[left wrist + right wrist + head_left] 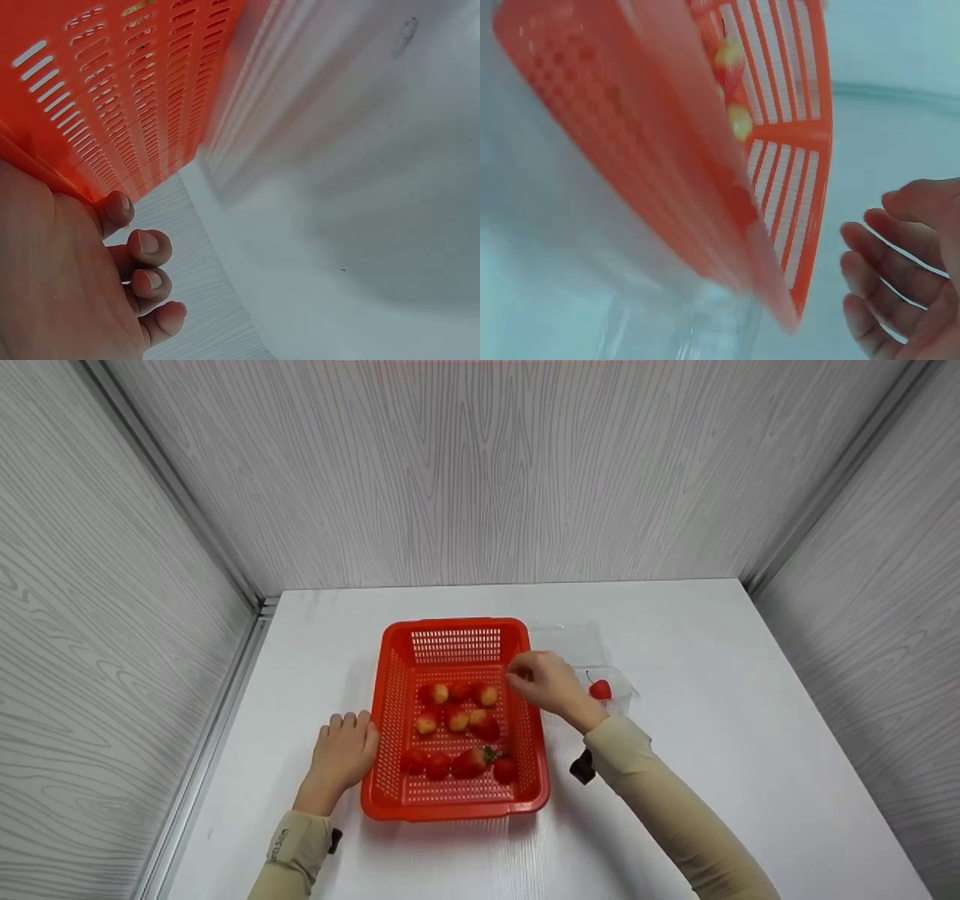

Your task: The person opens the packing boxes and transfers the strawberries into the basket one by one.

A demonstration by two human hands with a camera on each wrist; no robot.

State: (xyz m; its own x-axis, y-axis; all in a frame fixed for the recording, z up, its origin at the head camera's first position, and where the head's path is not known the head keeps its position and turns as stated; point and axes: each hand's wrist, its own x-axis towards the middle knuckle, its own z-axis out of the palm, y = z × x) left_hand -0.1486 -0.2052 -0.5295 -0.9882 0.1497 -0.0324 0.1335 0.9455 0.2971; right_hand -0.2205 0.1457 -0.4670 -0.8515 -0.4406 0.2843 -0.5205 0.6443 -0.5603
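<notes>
A red plastic basket (453,814) with slotted walls holds several small fruits in rows. Among them are a strawberry (470,763) with a green cap, plain red round fruits (438,766) and red-and-yellow fruits (426,723). My left hand (345,750) rests at the basket's left rim, its thumb side against it; in the left wrist view its fingers (150,244) are loosely bent below the rim. Over the basket's right rim hovers my right hand (547,682). The right wrist view shows its relaxed fingers (885,259) apart from one another, with nothing between them.
Right of the basket, partly behind my right forearm, stands a clear plastic box (619,705) with a red cherry (600,690) on a stem. Its see-through lid (574,641) lies behind. Wood-grain panels (480,472) enclose the white table (720,720) at the back and sides.
</notes>
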